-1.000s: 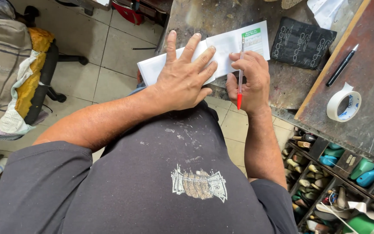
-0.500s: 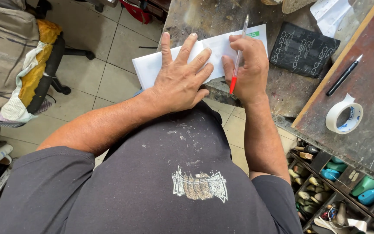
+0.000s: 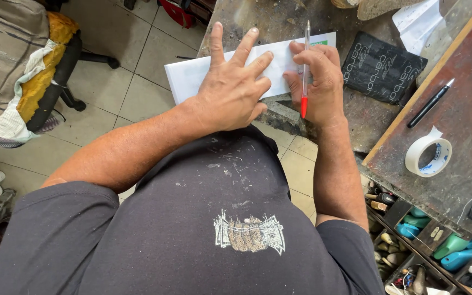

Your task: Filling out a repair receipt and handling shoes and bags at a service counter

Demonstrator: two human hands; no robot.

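While the left hand (image 3: 233, 90) lies flat with fingers spread, pinning down the white paper (image 3: 192, 79), the right hand (image 3: 315, 82) is closed around a red-capped pen (image 3: 305, 68), barrel upright, capped end pointing back toward the body. The two hands sit just beside each other, both on the sheet, which lies at the near edge of the scuffed, dark workbench (image 3: 279, 22) and overhangs it a little on the left.

This looks like the marking step: one palm steadies the paper, the other brings the pen tip to it. A clean line would call for steady pressure from the flat hand and a firm surface under the tip.

Out from the hands, a black textured pad (image 3: 383, 65) rests just right of the paper. On the reddish board (image 3: 465, 136) farther right lie a black pen (image 3: 430, 104) and a roll of white tape (image 3: 427, 155). Below that, compartments (image 3: 422, 240) hold small teal and blue pieces. To the left stands an office chair (image 3: 45, 82) draped in cloth on the tiled floor (image 3: 132, 60).

The pen tip and anything written are hard to make out, most of the sheet is hidden beneath the hands, and the bench top is cut off by the frame.
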